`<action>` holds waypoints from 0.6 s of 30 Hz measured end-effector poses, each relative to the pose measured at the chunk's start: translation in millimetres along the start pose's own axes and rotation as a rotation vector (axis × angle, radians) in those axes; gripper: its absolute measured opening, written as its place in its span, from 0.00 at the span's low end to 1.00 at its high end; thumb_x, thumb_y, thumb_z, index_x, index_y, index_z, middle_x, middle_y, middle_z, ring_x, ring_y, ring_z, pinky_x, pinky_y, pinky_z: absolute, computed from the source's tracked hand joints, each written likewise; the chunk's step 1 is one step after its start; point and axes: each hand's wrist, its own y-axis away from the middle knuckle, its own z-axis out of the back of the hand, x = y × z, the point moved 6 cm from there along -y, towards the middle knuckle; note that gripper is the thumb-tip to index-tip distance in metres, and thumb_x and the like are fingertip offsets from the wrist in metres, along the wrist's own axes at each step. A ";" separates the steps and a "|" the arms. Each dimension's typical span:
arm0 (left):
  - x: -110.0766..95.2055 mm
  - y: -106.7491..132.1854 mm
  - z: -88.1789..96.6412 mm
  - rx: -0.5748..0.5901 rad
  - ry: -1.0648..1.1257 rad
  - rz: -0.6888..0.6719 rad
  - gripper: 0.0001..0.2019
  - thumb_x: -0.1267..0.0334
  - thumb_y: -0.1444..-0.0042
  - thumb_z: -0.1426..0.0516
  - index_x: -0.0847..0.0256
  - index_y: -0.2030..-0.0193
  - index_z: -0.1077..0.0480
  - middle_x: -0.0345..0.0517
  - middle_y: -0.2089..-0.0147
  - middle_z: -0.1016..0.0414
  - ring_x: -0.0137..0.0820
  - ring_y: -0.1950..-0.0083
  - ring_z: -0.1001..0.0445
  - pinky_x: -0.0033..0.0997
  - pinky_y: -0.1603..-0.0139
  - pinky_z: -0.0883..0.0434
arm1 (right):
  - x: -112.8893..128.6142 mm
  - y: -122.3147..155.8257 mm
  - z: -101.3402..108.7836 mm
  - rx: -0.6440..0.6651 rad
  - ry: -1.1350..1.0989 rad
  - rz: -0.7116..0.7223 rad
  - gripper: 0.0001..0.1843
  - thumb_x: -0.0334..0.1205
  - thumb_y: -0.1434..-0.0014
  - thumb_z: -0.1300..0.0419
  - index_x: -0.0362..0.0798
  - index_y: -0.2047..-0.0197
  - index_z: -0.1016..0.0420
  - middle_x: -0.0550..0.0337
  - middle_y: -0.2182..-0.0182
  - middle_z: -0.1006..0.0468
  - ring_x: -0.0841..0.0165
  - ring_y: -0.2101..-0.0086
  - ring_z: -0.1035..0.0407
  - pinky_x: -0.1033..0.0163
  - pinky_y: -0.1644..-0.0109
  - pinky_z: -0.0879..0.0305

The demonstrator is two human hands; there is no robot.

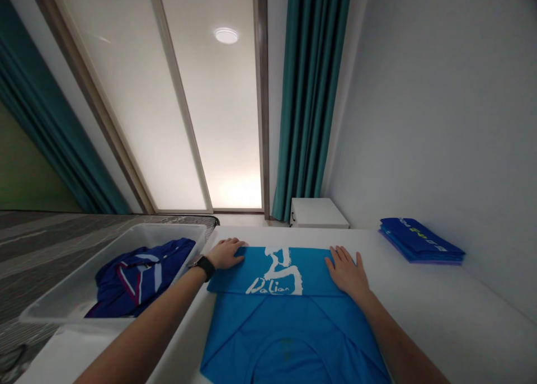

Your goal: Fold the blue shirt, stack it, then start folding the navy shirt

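A bright blue T-shirt (285, 322) with white lettering lies on the white table (440, 317), its far part folded back toward me so the print shows. My left hand (226, 253) rests flat on the fold's far left corner, fingers stretched out; a dark watch sits on that wrist. My right hand (346, 272) lies flat on the fold's right end, fingers spread. Neither hand grips anything.
A clear plastic bin (62, 294) holding dark blue clothes (138, 275) stands to the left of the table. A stack of folded dark blue shirts (419, 241) lies at the far right by the wall. A small white cabinet (319, 213) stands beyond the table, by a teal curtain.
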 end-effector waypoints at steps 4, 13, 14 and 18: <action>8.5 -20.6 9.5 0.086 0.038 -0.056 0.28 0.53 0.46 0.45 0.60 0.39 0.34 0.55 0.44 0.30 0.43 0.43 0.31 0.39 0.43 0.35 | 0.7 0.0 3.0 -0.072 -0.002 0.050 0.33 0.51 0.32 0.64 0.43 0.32 0.44 0.49 0.33 0.44 0.58 0.33 0.57 0.43 0.32 0.73; 10.6 -38.1 10.6 0.216 0.118 -0.080 0.20 0.53 0.52 0.42 0.60 0.54 0.29 0.48 0.55 0.25 0.39 0.55 0.26 0.33 0.55 0.31 | -2.0 -7.1 8.1 -0.119 -0.074 0.237 0.27 0.38 0.33 0.63 0.45 0.35 0.38 0.50 0.37 0.36 0.59 0.36 0.49 0.46 0.31 0.69; 9.7 -38.9 10.8 0.225 0.127 -0.083 0.19 0.53 0.53 0.42 0.61 0.56 0.29 0.48 0.56 0.25 0.39 0.56 0.27 0.33 0.56 0.31 | -4.1 -9.8 8.8 -0.101 -0.091 0.249 0.27 0.38 0.33 0.63 0.45 0.36 0.37 0.49 0.38 0.35 0.60 0.37 0.47 0.47 0.32 0.67; 8.0 -42.6 10.3 0.276 0.170 -0.067 0.18 0.55 0.54 0.43 0.61 0.56 0.31 0.46 0.58 0.25 0.38 0.60 0.26 0.32 0.62 0.32 | -7.5 -24.3 19.9 0.022 -0.153 0.324 0.26 0.38 0.34 0.59 0.44 0.37 0.36 0.47 0.42 0.31 0.60 0.42 0.39 0.51 0.34 0.57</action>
